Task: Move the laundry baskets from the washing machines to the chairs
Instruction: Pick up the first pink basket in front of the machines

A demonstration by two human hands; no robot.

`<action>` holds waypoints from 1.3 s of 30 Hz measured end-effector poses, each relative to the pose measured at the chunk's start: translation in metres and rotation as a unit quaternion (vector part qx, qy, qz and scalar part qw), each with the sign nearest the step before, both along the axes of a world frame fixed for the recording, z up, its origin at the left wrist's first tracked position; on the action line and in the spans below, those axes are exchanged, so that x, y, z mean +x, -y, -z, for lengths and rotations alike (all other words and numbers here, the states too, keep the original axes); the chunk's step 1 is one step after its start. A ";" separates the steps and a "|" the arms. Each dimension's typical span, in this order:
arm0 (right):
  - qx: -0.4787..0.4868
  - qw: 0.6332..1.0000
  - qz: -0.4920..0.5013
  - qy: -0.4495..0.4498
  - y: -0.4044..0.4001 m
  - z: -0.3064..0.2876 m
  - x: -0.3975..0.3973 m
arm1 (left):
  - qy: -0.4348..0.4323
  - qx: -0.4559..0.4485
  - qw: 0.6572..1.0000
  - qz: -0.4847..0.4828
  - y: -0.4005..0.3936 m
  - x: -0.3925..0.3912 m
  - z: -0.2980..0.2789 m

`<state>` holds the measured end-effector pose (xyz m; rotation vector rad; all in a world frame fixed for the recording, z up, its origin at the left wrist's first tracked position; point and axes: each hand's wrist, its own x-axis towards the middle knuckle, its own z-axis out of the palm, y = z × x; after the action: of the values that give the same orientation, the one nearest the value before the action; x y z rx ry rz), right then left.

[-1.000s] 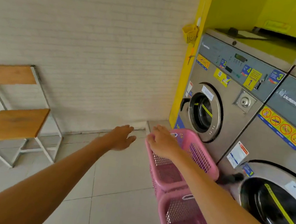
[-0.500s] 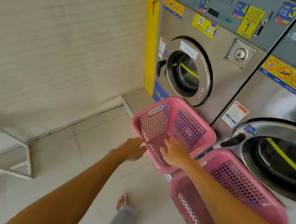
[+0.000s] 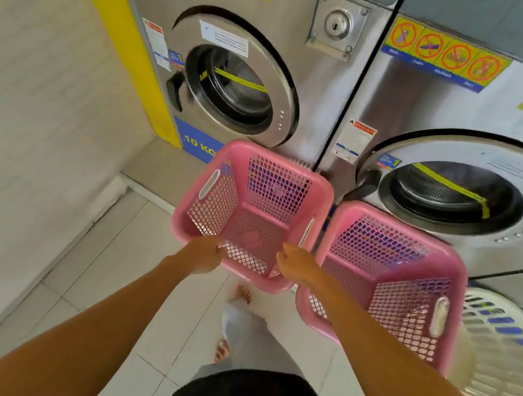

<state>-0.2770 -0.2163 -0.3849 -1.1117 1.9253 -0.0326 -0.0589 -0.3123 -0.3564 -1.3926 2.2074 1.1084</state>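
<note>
Two empty pink mesh laundry baskets stand side by side on the floor against the washing machines. The left pink basket (image 3: 275, 186) sits below the left washing machine (image 3: 311, 111). The right pink basket (image 3: 405, 309) sits below the right washing machine (image 3: 410, 94). My left hand (image 3: 204, 253) is curled over the near rim of the left pink basket. My right hand (image 3: 298, 264) grips the same rim at its near right corner, next to the right basket. No chair is in view.
A white slatted basket (image 3: 498, 355) stands on the floor to the right of the pink ones. A white brick wall (image 3: 33, 101) runs along the left. My bare feet (image 3: 242, 293) are on the pale floor tiles just behind the left basket.
My view has dropped and come closer to the machines, and the chair has left the frame. Both hands moved from hovering by the left pink basket to gripping its near rim.
</note>
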 end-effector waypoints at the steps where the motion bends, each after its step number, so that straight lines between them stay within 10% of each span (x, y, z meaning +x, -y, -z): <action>1: 0.008 1.000 0.011 -0.002 0.004 0.004 -0.003 | 0.005 0.001 1.000 0.012 0.007 -0.002 0.004; 17: -0.003 0.906 0.422 -0.029 0.066 0.079 -0.016 | 0.042 -0.056 0.998 0.011 0.153 0.005 0.060; 32: 0.006 0.883 0.436 -0.177 0.056 0.134 0.008 | 0.052 -0.034 0.997 -0.052 0.246 0.008 0.156; 39: -0.032 0.936 0.328 -0.123 0.056 0.130 -0.023 | 0.055 -0.041 0.996 -0.049 0.247 0.016 0.153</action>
<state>-0.3000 -0.2720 -0.5149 -0.4810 2.4613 -0.3384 -0.0431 -0.5589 -0.5090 -1.5714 2.1492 0.9565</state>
